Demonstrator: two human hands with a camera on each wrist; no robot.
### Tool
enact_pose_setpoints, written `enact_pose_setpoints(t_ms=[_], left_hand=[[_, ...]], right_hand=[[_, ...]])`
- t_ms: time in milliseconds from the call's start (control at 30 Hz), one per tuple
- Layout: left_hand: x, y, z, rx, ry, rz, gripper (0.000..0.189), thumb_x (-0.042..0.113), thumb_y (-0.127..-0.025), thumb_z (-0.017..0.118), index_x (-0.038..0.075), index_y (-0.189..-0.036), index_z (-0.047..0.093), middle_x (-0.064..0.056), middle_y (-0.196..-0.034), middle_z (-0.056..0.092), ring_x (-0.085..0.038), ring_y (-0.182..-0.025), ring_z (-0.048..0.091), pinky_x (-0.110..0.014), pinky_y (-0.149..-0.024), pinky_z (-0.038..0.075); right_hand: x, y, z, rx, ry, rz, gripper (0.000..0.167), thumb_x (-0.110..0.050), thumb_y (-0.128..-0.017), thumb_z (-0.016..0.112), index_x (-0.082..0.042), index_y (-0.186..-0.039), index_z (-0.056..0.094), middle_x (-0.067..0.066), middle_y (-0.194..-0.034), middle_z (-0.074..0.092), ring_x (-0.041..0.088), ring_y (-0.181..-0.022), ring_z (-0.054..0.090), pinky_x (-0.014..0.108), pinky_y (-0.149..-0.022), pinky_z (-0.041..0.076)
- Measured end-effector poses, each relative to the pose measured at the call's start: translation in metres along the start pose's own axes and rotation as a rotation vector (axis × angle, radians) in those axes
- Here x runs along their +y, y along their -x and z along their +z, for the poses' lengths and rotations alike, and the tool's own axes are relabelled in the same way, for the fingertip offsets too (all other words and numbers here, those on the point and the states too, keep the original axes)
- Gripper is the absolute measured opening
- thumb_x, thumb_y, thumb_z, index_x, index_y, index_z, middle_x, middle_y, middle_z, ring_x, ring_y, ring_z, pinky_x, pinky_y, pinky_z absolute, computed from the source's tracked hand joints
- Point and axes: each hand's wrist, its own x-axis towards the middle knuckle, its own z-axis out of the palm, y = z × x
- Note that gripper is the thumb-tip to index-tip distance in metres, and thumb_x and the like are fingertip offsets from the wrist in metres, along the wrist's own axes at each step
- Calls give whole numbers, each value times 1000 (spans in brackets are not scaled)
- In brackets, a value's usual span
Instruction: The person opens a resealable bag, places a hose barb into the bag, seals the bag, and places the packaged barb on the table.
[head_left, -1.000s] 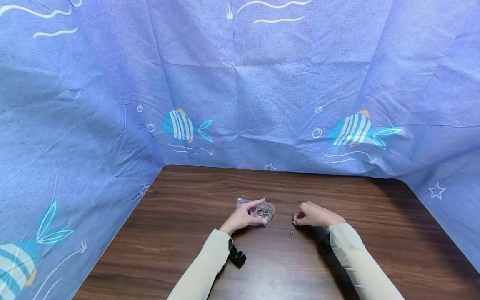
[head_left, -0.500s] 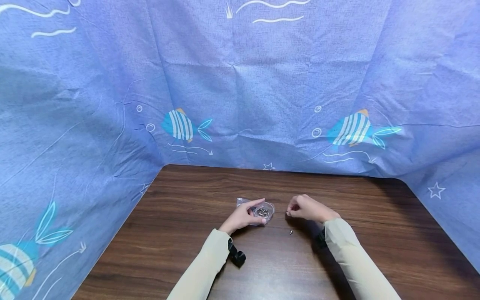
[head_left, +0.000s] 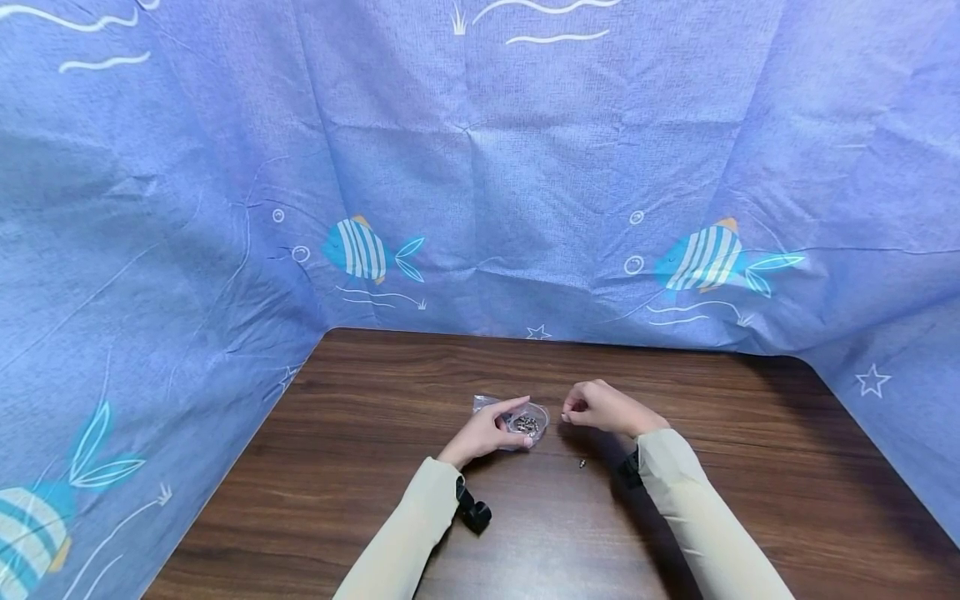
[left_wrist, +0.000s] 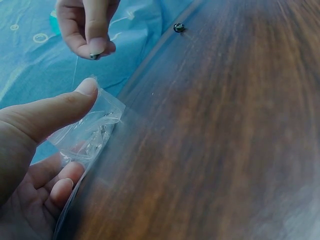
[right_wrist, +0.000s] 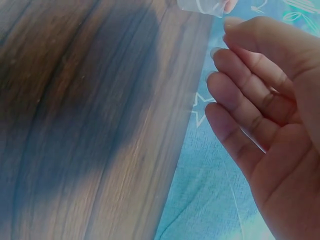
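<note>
My left hand [head_left: 480, 435] holds a clear plastic bag [left_wrist: 92, 132] by its mouth, thumb on one side and fingers on the other. Several small shiny metal pieces [head_left: 527, 426] lie inside the bag. Just right of the bag, my right hand [head_left: 609, 408] pinches another small metal piece [left_wrist: 94, 56] between thumb and index finger, above the table. Its exact kind is too small to tell. In the right wrist view the fingertips [right_wrist: 232, 22] hide it. A single loose metal piece [head_left: 582, 463] rests on the table below the right hand.
A brown wood-grain table [head_left: 360, 467] spreads under both hands. Blue cloth [head_left: 540, 167] printed with fish hangs behind it and at the sides. A black wrist camera [head_left: 476, 514] sits at the left wrist, close to the tabletop.
My right hand has moved left and away from me, toward the bag, carrying the small metal piece. The left hand, the bag and the loose piece have stayed in place.
</note>
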Motion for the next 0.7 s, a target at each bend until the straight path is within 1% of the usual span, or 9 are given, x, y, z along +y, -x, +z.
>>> enact_pose_setpoints(t_ms=[167, 233, 300, 400, 500, 700], left_hand=[[-1, 0, 0, 0, 0, 0, 70, 25, -79, 80, 19, -142, 50, -10, -119, 60, -6, -60, 46, -20, -53, 40], [-1, -1, 0, -2, 0, -3, 70, 25, -79, 80, 20, -142, 50, -9, -115, 61, -6, -61, 46, -20, -53, 40], [-1, -1, 0, -1, -1, -5, 70, 25, -79, 80, 20, -142, 50, -8, -107, 61, -6, -61, 47, -20, -54, 40], [-2, -1, 0, -1, 0, -10, 70, 25, -79, 80, 21, -142, 50, -5, -91, 59, -7, -60, 46, -20, -53, 39], [-2, -2, 0, -1, -1, -14, 70, 25, -79, 80, 21, -142, 50, -2, -83, 56, -7, -59, 45, -20, -53, 39], [-2, -1, 0, -6, 0, -16, 70, 26, -79, 80, 21, -142, 49, -1, -83, 56, -6, -59, 45, -19, -53, 39]], right_hand=[[-4, -5, 0, 25, 18, -36, 5, -10, -84, 70, -8, -80, 69, -6, -76, 65, 0, -69, 52, 20, -64, 47], [-6, -7, -1, 31, 24, -39, 6, -10, -84, 70, -7, -80, 69, -6, -76, 65, 0, -69, 52, 20, -65, 48], [-8, -10, -1, 32, 30, -43, 6, -10, -84, 70, -7, -79, 69, -6, -75, 65, 0, -69, 52, 20, -64, 48], [-11, -13, -2, 23, 32, -44, 6, -9, -85, 68, -8, -80, 70, -5, -75, 64, 0, -68, 51, 19, -64, 48], [-14, -15, -1, 15, 33, -38, 5, -8, -85, 68, -8, -81, 71, -5, -77, 64, 1, -69, 52, 19, -65, 48], [-18, -22, 1, -2, 35, -30, 6, -9, -85, 68, -7, -81, 71, -5, -78, 64, 2, -70, 53, 19, -66, 48]])
